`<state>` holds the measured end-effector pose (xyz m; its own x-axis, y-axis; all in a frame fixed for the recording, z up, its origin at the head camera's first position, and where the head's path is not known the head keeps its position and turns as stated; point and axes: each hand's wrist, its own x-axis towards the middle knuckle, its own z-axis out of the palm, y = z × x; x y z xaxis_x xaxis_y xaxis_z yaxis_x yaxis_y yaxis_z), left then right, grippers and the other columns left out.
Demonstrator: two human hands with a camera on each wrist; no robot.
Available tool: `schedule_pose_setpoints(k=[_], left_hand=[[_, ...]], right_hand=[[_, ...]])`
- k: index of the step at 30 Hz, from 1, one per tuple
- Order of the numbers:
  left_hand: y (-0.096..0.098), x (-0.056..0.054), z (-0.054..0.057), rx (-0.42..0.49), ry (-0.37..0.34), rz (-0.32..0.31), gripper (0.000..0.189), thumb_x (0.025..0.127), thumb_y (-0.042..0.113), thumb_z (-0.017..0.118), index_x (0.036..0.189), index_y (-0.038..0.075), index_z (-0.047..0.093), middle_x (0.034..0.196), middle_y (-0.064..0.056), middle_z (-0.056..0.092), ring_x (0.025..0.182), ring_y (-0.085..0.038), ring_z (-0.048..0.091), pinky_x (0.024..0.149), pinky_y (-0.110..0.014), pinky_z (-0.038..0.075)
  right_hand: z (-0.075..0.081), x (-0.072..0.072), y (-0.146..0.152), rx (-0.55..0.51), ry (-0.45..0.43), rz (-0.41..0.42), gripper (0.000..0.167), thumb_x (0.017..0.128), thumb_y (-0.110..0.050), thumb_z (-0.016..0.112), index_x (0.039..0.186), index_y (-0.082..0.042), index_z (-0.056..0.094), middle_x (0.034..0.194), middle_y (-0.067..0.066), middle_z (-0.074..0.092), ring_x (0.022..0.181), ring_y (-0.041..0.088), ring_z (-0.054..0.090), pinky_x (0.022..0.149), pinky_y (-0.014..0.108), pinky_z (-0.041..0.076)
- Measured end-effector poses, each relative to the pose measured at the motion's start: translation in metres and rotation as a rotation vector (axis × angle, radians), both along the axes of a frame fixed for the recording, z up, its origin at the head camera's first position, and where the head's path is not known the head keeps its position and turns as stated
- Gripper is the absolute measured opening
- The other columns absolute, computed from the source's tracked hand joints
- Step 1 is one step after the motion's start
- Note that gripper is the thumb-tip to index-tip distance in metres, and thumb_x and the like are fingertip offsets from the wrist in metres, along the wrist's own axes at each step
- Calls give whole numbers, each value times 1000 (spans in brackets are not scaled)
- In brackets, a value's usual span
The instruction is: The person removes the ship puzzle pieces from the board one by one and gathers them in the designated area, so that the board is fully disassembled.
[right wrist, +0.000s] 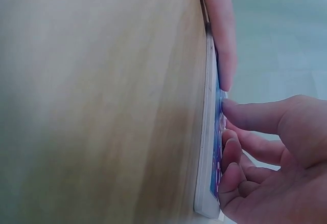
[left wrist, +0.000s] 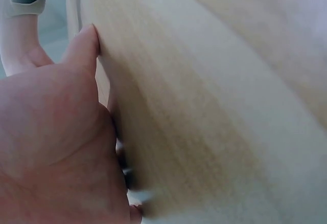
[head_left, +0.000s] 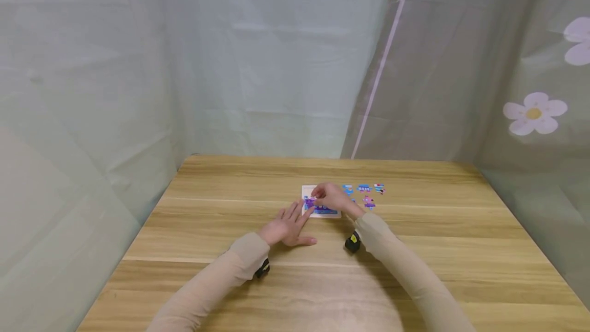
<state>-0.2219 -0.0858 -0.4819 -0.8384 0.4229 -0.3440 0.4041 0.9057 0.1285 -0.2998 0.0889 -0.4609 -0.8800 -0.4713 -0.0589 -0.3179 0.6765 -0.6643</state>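
A small white-rimmed puzzle board (head_left: 308, 188) with a blue and purple picture lies flat on the wooden table. My left hand (head_left: 291, 227) rests spread on the table, its fingertips touching the board's near left part. Over the board, the thumb and fingers of my right hand (head_left: 333, 196) pinch a small purple puzzle piece (head_left: 310, 201) against the left part of the picture. The right wrist view has the board (right wrist: 205, 147) nearly edge-on, with the curled right hand (right wrist: 276, 155) at its surface; the fingers largely hide the piece there.
Several loose puzzle pieces lie right of the board, among them a blue one (head_left: 364, 188) and a pink and purple one (head_left: 369, 202). Each wrist wears a black device (head_left: 352, 242). Pale curtains hang behind the table (head_left: 221, 178).
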Motion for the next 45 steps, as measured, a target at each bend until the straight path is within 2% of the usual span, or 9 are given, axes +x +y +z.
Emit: schedule_pose_setpoints(k=[7,13,17,22,30,37,45], left_hand=[[1,1,1,-13,-22,12,97,87,74,41,157,25,-4,163,-12,-14,151,-32,-3,121,-55,9],[3,0,2,-17,-25,23,97,87,74,42,157,26,-5,163,-11,-14,151,-31,-4,121,-54,8],[4,0,4,-28,-33,25,96,88,74,41,157,26,-5,163,-11,-14,151,-31,-4,121,-53,8],[4,2,6,-31,-48,28,94,89,73,41,156,26,-5,163,-11,-15,151,-30,-4,122,-52,8],[4,3,6,-40,-41,25,94,89,72,41,157,25,-4,163,-12,-13,151,-30,-4,122,-52,9],[3,0,4,-47,-42,31,96,87,75,40,156,26,-6,162,-11,-15,151,-30,-5,121,-53,9],[2,1,4,-40,-47,35,96,87,74,41,156,26,-6,162,-11,-16,151,-30,-6,121,-54,9]], right_hand=[[1,3,-2,-4,-4,-12,13,88,-7,68,100,-6,65,97,8,68,90,19,63,84,34,54],[2,3,-2,-71,-15,-39,5,92,-6,62,97,-5,62,93,8,67,84,17,62,77,31,53],[0,2,-1,-91,2,-43,4,93,-8,60,96,-7,62,94,8,68,86,17,63,77,30,53],[-3,2,-1,-97,28,-48,4,94,-8,61,96,-7,63,96,7,69,89,17,65,78,31,54],[-2,5,-1,-116,22,-65,6,93,-7,60,96,-7,66,95,7,69,87,17,64,80,32,53],[2,5,-1,-136,19,-49,8,94,-9,59,96,-6,66,93,8,70,82,16,63,73,28,53],[1,3,-5,-120,9,-106,8,93,-14,63,93,-8,68,94,8,72,79,14,63,69,25,51]])
